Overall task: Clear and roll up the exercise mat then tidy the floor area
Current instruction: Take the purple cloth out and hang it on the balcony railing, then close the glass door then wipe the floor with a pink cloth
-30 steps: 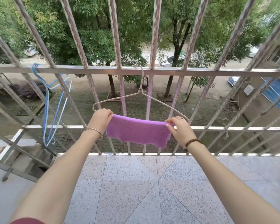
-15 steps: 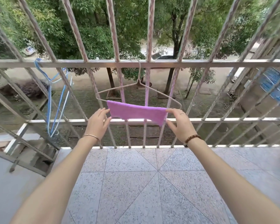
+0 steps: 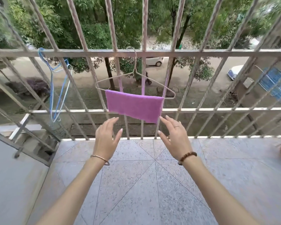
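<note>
The purple cloth (image 3: 134, 107) hangs folded over the bottom bar of a wire hanger (image 3: 135, 67), lower edge slanting down to the right. The hanger is hooked on the top rail (image 3: 201, 54) of the balcony railing, and the cloth crosses the middle rail (image 3: 217, 109).

We find both grips below the cloth, fingers spread and straight, holding nothing. The left grip (image 3: 106, 140) is clear of the cloth. The right grip (image 3: 173, 137) has a fingertip just beside the lower right corner; we cannot tell whether it touches.

The left wrist carries a metal bangle (image 3: 101, 159), the right a bead bracelet (image 3: 187, 157) and one finger a ring (image 3: 176, 126).

Blue hangers (image 3: 52, 88) hang from the same rail, well to the left. Speckled floor tiles (image 3: 136, 184) lie near us. Trees (image 3: 91, 30) and parked cars (image 3: 154, 61) show beyond the bars.
</note>
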Demonstrator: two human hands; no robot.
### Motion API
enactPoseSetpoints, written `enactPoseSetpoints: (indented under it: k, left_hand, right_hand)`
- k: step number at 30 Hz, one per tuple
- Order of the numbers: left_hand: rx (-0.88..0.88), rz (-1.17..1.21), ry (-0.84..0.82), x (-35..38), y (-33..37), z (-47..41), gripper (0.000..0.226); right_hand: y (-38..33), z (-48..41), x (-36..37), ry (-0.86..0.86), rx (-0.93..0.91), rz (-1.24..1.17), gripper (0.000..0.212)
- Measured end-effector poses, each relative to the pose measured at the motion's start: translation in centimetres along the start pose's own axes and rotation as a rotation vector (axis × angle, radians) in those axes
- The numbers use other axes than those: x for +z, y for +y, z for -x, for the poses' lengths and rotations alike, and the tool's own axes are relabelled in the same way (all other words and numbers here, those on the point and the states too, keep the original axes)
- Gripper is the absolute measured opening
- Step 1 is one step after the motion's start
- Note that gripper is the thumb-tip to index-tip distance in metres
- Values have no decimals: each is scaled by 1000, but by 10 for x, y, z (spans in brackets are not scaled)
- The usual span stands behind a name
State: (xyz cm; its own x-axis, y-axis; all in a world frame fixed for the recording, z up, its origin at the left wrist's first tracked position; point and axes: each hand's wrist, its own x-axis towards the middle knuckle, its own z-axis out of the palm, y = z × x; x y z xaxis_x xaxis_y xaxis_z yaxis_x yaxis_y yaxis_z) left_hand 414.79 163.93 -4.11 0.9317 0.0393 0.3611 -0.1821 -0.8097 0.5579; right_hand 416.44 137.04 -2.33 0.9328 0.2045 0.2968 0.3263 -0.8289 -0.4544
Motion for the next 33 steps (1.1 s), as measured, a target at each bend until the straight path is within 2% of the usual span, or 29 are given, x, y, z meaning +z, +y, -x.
enactPoseSetpoints:
  k: [3,9,20,27,33]
  left_hand:
    - [38,22,-41,2,11,11,53]
    - [192,-7,-110,-2,30,9,47]
    - [562,23,-413,17,54,35,50]
    - [755,150,-548,36,113,87,55]
    - [952,260,-710,54,179,154,54]
  right_hand:
    - [-8,22,-8,37,43,-19,49]
    - [-26,63,-37,150,160,48,50]
    - [-69,185,-46,281,573,121,41]
    - [-93,292,-76,385,863,215,40]
    - [-122,388,-99,555,1082,256,40]
